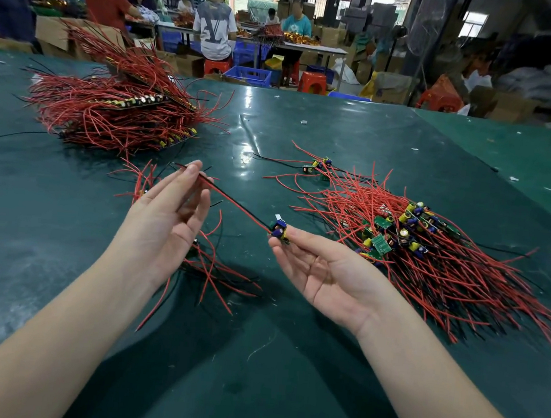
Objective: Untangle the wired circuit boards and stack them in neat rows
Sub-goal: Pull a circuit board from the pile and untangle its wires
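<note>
Glossy green table (287,374), workshop behind.
Right hand (325,272) pinches a board (279,230); left hand (167,220) pinches its wires (235,205), other fingers loose. Workers sit at far benches.

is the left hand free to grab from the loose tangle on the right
Probably not yet. The left hand pinches the wires of the board held by the right hand, and that arm lies between it and the tangle.
</note>
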Demonstrator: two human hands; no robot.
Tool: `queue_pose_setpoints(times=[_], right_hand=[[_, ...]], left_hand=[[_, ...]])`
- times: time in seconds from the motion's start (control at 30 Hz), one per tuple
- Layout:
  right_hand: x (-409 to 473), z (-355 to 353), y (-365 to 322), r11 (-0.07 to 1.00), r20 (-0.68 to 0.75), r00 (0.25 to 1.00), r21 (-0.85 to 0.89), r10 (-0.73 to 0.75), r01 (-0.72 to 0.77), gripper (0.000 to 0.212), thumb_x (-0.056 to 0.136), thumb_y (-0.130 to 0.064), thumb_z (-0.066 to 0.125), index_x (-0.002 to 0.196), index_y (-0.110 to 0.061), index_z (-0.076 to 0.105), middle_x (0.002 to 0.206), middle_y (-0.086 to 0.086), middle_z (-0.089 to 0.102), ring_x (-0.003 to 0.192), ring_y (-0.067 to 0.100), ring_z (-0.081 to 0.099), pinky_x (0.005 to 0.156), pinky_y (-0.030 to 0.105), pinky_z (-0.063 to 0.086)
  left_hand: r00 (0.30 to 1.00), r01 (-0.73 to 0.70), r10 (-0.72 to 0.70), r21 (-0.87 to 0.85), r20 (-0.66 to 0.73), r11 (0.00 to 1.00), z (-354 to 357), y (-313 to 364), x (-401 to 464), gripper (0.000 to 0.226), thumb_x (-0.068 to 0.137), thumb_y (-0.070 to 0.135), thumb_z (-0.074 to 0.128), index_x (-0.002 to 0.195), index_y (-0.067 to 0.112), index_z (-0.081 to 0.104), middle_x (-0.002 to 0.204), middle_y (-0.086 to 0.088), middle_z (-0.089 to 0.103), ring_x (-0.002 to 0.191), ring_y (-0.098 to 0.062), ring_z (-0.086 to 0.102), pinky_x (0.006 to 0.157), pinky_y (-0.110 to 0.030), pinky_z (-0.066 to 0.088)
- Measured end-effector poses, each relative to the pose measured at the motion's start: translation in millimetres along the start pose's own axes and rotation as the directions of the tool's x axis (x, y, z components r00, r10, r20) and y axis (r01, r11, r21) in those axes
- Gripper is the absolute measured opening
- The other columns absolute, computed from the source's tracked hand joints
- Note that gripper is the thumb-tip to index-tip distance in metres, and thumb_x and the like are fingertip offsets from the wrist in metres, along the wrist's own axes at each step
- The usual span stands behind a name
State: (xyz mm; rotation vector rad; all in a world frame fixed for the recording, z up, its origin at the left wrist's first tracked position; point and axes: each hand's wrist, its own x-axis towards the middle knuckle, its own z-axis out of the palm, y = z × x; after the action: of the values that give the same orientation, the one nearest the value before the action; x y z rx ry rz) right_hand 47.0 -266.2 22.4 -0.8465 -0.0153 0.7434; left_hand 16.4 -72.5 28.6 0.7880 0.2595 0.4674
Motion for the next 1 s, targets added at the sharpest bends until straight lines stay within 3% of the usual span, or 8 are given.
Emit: queue_pose_setpoints(times=[0.2,0.37,0.6,0.77,0.9,1.0], right_hand=[[3.6,-0.8,4.4,0.965,0.036,0.982,-0.180,-0.187,0.191,0.015,0.065,-0.004,0.070,0.077,-0.005,0.078,0.082,0.014,0.073,0.075,0.024,0.073,0.067,0.025,0.058],[5.6,1.0,5.5,0.951,0.041,0.968,-0.180,-0.247,0.250,0.013,0.069,-0.002,0.067,0.076,-0.004,0.077,0.080,0.016,0.072,0.074,0.024,0.073,0.067,0.026,0.058],[6.0,-0.3,2.3,0.950,0.027,0.963,-0.154,-0.269,0.270,0.013,0.068,-0.003,0.066,0.076,-0.002,0.076,0.080,0.018,0.072,0.074,0.024,0.073,0.066,0.025,0.058],[5.5,-2.8,-1.2,0.951,-0.014,0.962,-0.161,-0.272,0.266,0.014,0.079,0.004,0.062,0.076,0.000,0.075,0.078,0.017,0.072,0.072,0.023,0.072,0.064,0.024,0.058],[3.9,-4.0,-4.5,0.947,0.031,0.963,-0.178,-0.267,0.268,0.012,0.068,-0.002,0.067,0.075,-0.004,0.077,0.078,0.015,0.072,0.073,0.023,0.072,0.066,0.025,0.058],[2.5,-4.2,-5.8,0.946,0.051,0.964,-0.187,-0.261,0.266,0.013,0.068,-0.003,0.067,0.077,-0.005,0.077,0.080,0.014,0.072,0.074,0.023,0.073,0.067,0.025,0.058]], left_hand=[[0.963,-0.269,0.263,0.333,0.062,0.904,-2.9,-8.5,-3.3,0.010,0.096,0.005,0.054,0.088,0.007,0.060,0.079,-0.006,0.073,0.078,-0.020,0.072,0.071,-0.027,0.058],[0.990,-0.139,0.132,0.261,0.044,0.955,2.9,-13.1,-7.8,0.018,0.103,0.004,0.037,0.086,0.009,0.039,0.078,-0.016,0.069,0.070,-0.027,0.073,0.060,-0.027,0.058],[0.996,0.084,-0.087,0.096,0.030,0.992,5.9,-10.7,-7.4,0.017,0.102,0.004,0.041,0.086,0.006,0.046,0.063,-0.004,0.071,0.066,-0.017,0.073,0.053,-0.018,0.055],[0.998,0.040,-0.044,0.106,0.035,0.994,1.1,-5.8,-4.8,0.018,0.100,0.014,0.048,0.086,0.004,0.053,0.074,-0.007,0.074,0.075,-0.017,0.074,0.058,-0.016,0.055],[0.990,-0.141,0.121,0.400,0.074,0.906,-3.7,-7.1,-3.0,0.018,0.100,0.007,0.048,0.081,0.003,0.049,0.068,-0.008,0.073,0.067,-0.020,0.073,0.059,-0.021,0.057],[0.986,-0.166,0.150,0.453,0.071,0.876,-4.7,-6.4,-2.4,0.016,0.099,0.007,0.049,0.083,0.002,0.050,0.068,-0.008,0.073,0.067,-0.022,0.073,0.060,-0.023,0.058]])
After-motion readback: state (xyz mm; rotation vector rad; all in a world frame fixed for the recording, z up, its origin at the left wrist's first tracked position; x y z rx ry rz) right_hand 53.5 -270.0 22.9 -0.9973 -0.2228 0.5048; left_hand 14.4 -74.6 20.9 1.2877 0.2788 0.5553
